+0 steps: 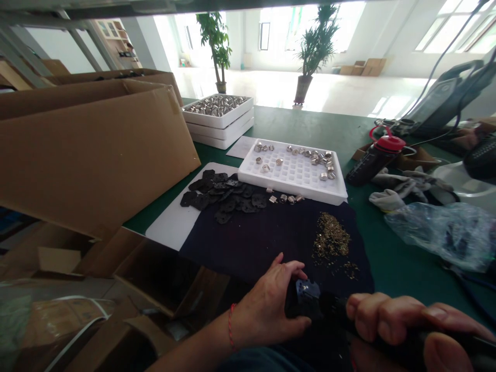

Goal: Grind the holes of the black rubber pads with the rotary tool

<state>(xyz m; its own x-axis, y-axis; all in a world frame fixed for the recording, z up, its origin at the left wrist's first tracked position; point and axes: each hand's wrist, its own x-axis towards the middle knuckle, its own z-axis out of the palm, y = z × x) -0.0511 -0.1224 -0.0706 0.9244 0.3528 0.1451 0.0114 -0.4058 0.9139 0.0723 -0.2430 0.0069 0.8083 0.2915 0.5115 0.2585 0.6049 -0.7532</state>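
Observation:
My left hand [271,302], with a red cord around the wrist, grips a small dark block with a bluish-black plate [308,293] on its face. In my right hand [403,323] is a black electric screwdriver [337,308], its dark nose against or very near the plate; the exact contact is hidden. Both hands are over the near edge of a dark cloth [267,237]. A pile of tiny brass-coloured screws [331,237] lies on the cloth, beyond the screwdriver. Farther off is a heap of black flat plates [225,194], with several shiny metal cylinders [284,198] to their right.
A white gridded tray [251,178] holds scattered metal cylinders. Stacked white trays [222,135] stand behind it. A large cardboard box [96,150] blocks the left. On the right are a red-capped bottle [368,163], gloves [403,186] and a clear plastic bag [445,230].

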